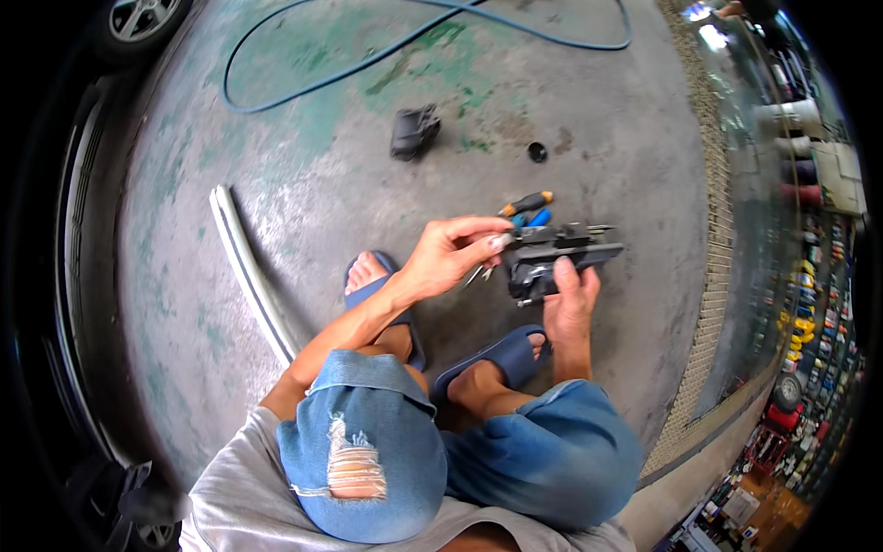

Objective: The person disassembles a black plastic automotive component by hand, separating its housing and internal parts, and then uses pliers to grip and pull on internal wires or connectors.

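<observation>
My right hand [572, 308] grips a black mechanical assembly [566, 253] from below, its thumb on the near side. The assembly is a long dark body with a thin metal rod sticking out at its right end. At its left end, my left hand [452, 255] is closed in a pinch. Something small and pale shows at those fingertips, too blurred to name. Just beyond the assembly, a screwdriver [528, 203] with a black and orange handle lies on the floor. Beside it is a blue-handled tool [540, 218], partly covered by the assembly.
Farther off sit a black plastic housing [415, 132] and a small round black cap [537, 152]. A blue hose [349, 64] loops across the far floor. To the left lies a pale curved strip [246, 267]. Cars stand along the left edge; a metal drain grate [716, 248] runs down the right.
</observation>
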`<state>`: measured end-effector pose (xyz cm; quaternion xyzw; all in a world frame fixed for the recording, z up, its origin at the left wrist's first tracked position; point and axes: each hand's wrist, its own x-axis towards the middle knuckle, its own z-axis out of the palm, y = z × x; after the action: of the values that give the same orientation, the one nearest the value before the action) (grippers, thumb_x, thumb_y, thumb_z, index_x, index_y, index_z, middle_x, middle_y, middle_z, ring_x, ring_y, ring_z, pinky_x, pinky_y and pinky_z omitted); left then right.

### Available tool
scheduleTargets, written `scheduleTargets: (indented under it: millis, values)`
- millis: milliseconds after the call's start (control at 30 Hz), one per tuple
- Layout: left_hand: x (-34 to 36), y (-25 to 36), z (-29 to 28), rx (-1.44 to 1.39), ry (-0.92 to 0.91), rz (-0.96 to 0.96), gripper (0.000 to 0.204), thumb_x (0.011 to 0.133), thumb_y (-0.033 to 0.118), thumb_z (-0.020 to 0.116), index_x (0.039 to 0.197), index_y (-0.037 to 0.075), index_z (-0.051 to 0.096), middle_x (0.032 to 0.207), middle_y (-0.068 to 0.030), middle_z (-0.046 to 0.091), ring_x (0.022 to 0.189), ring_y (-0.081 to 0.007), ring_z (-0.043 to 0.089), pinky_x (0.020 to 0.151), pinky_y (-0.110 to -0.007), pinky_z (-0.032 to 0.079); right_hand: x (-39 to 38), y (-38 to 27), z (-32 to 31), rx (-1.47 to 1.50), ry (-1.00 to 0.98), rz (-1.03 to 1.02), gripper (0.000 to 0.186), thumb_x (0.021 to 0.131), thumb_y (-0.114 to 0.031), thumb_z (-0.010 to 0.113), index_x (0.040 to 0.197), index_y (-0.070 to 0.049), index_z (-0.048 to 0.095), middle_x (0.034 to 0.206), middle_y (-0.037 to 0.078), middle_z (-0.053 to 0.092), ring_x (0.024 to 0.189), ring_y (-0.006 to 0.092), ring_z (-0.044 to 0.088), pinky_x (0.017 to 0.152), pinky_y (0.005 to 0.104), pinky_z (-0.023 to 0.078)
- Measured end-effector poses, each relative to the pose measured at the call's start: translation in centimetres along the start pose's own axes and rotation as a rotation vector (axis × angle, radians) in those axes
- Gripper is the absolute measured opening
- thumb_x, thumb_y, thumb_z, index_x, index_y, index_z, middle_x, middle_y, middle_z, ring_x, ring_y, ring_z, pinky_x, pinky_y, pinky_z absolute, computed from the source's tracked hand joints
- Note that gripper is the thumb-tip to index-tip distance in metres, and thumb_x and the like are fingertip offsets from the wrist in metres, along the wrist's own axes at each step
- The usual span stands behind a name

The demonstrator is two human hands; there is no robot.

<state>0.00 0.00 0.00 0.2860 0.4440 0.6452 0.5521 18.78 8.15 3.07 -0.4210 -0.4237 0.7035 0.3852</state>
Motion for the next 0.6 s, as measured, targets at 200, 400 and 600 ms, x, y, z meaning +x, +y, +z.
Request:
scheduleTargets:
  millis: [200,400,600]
  values:
    - [-1.5,0.5,-0.4,0.382,-0.02,0.19,0.041,0.081,0.012,0.082,0.119,0.006,0.07,0.087,-0.0035,0.065,0.079,-0.0109,0.06,0.071,-0.027,0.05,-0.9,1.2,-0.8,-0.091,-0.055,-0.03,0.058,0.083,-0.024,0.078,0.126,0.007,0.055,0.118,0.012,0.062,0.106,0.0183,0.059,0.097,0.0322,0.045]
    - [-0.8,0.0,-0.3,0.441,-0.004,0.223,0.038,0.08,0.015,0.082,0.115,0.006,0.072,0.086,-0.0046,0.065,0.078,-0.0131,0.061,0.069,-0.029,0.05,-0.3,0.9,-1.0,-0.143,-0.102,-0.067,0.071,0.08,-0.025,0.079,0.135,0.009,0.049,0.123,0.014,0.059,0.112,0.0209,0.057,0.102,0.0354,0.042]
    - [-0.7,-0.1,0.0,0.435,-0.009,0.257,0.039,0.081,0.019,0.082,0.116,0.006,0.071,0.088,-0.0049,0.065,0.075,-0.013,0.061,0.066,-0.029,0.051,-0.2,0.7,-1.5,-0.167,-0.143,-0.065,0.073,0.079,-0.022,0.079,0.138,0.009,0.046,0.126,0.014,0.057,0.118,0.0223,0.055,0.105,0.0356,0.041]
